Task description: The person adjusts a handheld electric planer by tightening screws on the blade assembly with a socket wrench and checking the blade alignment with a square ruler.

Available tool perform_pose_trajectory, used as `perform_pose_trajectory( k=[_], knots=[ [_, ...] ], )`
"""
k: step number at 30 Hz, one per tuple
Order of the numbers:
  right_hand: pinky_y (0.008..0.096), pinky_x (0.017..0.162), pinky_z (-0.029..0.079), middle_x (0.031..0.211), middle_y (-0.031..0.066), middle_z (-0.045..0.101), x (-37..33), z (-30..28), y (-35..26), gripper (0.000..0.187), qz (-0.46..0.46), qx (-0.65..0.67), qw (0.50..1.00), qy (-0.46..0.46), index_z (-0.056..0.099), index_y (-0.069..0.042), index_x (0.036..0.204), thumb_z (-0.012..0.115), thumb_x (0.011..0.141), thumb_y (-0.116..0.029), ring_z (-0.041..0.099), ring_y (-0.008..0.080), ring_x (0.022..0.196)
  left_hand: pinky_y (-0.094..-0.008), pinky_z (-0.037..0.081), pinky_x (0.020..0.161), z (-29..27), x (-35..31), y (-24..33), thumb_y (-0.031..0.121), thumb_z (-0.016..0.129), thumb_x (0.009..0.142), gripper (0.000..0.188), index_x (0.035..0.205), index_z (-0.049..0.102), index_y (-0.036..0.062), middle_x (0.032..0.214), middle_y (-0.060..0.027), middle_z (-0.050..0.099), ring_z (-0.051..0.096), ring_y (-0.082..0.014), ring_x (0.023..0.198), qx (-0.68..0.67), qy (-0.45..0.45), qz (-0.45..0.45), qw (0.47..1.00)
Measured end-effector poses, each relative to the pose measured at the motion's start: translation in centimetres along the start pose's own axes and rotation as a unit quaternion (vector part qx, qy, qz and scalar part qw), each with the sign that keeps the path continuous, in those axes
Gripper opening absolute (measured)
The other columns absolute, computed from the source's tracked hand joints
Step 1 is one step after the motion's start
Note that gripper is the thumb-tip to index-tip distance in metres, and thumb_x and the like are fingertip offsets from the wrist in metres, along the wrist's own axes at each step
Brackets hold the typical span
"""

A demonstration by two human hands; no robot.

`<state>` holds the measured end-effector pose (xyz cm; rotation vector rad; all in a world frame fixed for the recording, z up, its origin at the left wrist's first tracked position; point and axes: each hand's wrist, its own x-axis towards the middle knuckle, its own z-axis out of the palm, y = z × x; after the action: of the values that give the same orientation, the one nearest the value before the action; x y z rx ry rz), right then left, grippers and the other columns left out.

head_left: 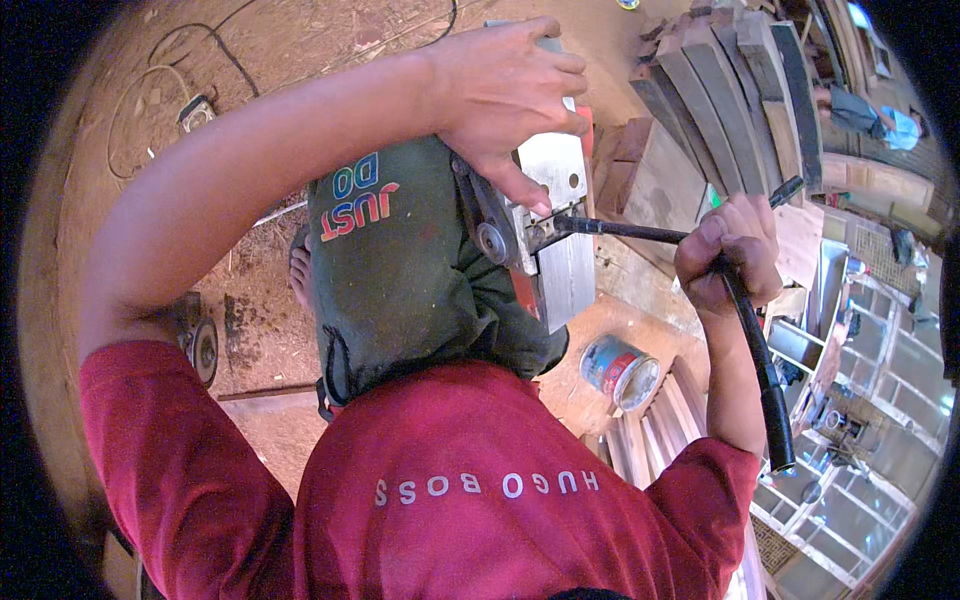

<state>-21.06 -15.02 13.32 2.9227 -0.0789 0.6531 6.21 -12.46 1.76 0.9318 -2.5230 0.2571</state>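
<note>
An electric planer [562, 165] with a flat silver sole and red sides rests across my lap, sole facing up, its belt and pulley side showing. Over its far part lies my left hand [515, 90], fingers curled across the edge and thumb pressed beside the blade slot. My right hand [735, 255] is closed in a fist around a black T-handle wrench [635, 231]. The wrench's shaft reaches left to the side of the blade slot, its tip touching there close to my left thumb. Its long crossbar slants down past my right forearm.
Curved wooden pieces [715, 100] stand stacked at the far right. A paint bucket [620, 372] sits right of my lap, beside wooden strips [672, 415]. At left are a disc tool [203, 350] and a power socket [197, 113] with cables. Another person [880, 122] is at far right.
</note>
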Motion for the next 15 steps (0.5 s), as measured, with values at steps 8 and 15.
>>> perform_pose_trajectory(
  k=[8, 15],
  knots=[
    [0.0351, 0.056, 0.036, 0.063, 0.0048, 0.054, -0.1, -0.6, -0.7, 0.022, 0.045, 0.018, 0.999, -0.011, 0.044, -0.009, 0.089, 0.058, 0.083, 0.008, 0.05, 0.0211, 0.052, -0.052, 0.045, 0.094, 0.6, 0.3, -1.0, 0.078, 0.061, 0.078, 0.071, 0.11, 0.071, 0.0152, 0.098, -0.0107, 0.067, 0.064, -0.0282, 0.104, -0.016, 0.038, 0.029, 0.999],
    [0.0377, 0.056, 0.039, 0.064, 0.0085, 0.053, -3.2, -2.7, 0.8, 0.013, 0.059, -0.101, 0.992, 0.054, 0.044, -0.006, 0.081, 0.052, 0.089, 0.0, 0.047, 0.023, 0.054, -0.0496, 0.045, 0.096, -0.2, 0.3, -1.3, 0.079, 0.06, 0.079, 0.075, 0.108, 0.071, 0.0104, 0.105, -0.0137, 0.067, 0.063, -0.0292, 0.108, -0.016, -0.002, 0.004, 1.0]
  ],
)
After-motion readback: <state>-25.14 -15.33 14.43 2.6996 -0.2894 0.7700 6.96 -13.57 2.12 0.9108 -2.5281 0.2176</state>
